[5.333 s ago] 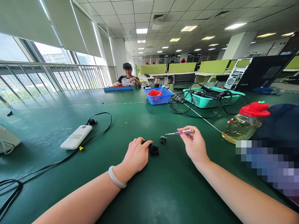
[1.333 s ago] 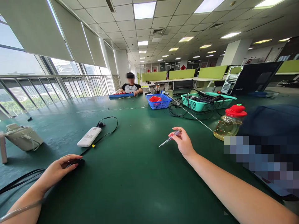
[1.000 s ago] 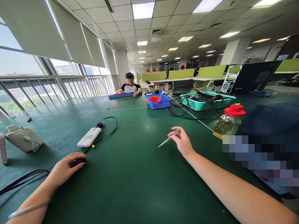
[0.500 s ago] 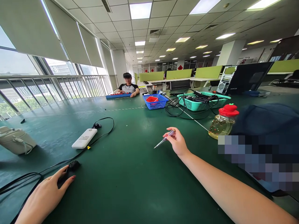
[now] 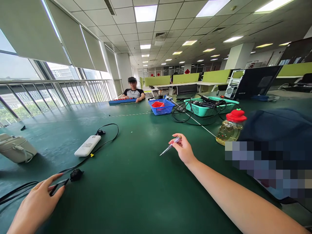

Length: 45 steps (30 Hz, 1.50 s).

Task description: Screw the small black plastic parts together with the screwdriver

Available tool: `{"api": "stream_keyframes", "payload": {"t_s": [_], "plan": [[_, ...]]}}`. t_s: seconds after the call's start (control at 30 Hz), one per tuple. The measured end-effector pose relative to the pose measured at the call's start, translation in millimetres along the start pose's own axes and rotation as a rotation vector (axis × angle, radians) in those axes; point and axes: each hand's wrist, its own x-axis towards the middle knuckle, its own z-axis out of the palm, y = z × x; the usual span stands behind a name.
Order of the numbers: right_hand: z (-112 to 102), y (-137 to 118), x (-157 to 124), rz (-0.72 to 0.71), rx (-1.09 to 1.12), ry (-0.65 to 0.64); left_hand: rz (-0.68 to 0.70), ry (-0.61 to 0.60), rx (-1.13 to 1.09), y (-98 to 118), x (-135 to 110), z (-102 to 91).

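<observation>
While our right grip (image 5: 184, 149) is closed on the screwdriver (image 5: 168, 148), pinching its handle between thumb and fingers, our left grip (image 5: 39, 201) lies toward the near left corner of the tabletop (image 5: 136, 188). We have the screwdriver slanting over the middle of the tabletop, its tip pointing down and toward the near left corner; whether that tip touches the surface we cannot tell.

Our left grip is partly spread, thumb and fingers on either side of a thin black piece (image 5: 59, 186). We cannot tell whether they clasp it or merely surround it. Just beyond these fingertips, and apart from them, we see a black part (image 5: 76, 174) resting on the tabletop.

Farther toward the left edge we find a white device (image 5: 87, 146), with a dark cable (image 5: 118, 130) running beside it and looping past its far end. Closer to that edge sits a pale pouch (image 5: 18, 149).

At the far edge we see a person (image 5: 133, 93) behind a blue tray (image 5: 123, 101) of red things. Nearer to us are a blue basket (image 5: 162, 111) with a red box (image 5: 158, 104) inside, and a green basket (image 5: 203, 111) heaped with black cords. Toward the right edge a red-lidded bottle (image 5: 229, 131) stands upright beside dark cloth (image 5: 275, 126).
</observation>
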Motion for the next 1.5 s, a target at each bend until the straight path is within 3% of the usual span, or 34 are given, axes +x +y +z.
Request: {"api": "stream_keyframes", "payload": {"t_s": [0.13,0.27,0.4,0.7,0.93,1.23,1.5], "plan": [[0,0,0,0.000,-0.005,-0.001,0.195,0.090,-0.067,31,5,-23.8],[0,0,0,0.000,0.007,0.015,0.414,-0.096,-0.114,56,15,-29.4],[0,-1,0,0.002,0.015,0.009,0.462,-0.215,-0.080,59,20,-21.5],[0,1,1,0.009,0.011,0.011,0.553,-0.085,-0.006,49,24,-8.5],[0,2,1,0.001,-0.002,0.007,0.530,0.003,0.028,38,28,-2.7],[0,4,1,0.005,0.015,0.010,0.424,0.100,0.030,43,22,-9.5],[0,5,2,0.006,0.013,0.005,0.397,0.001,0.049,35,25,0.3]]}}
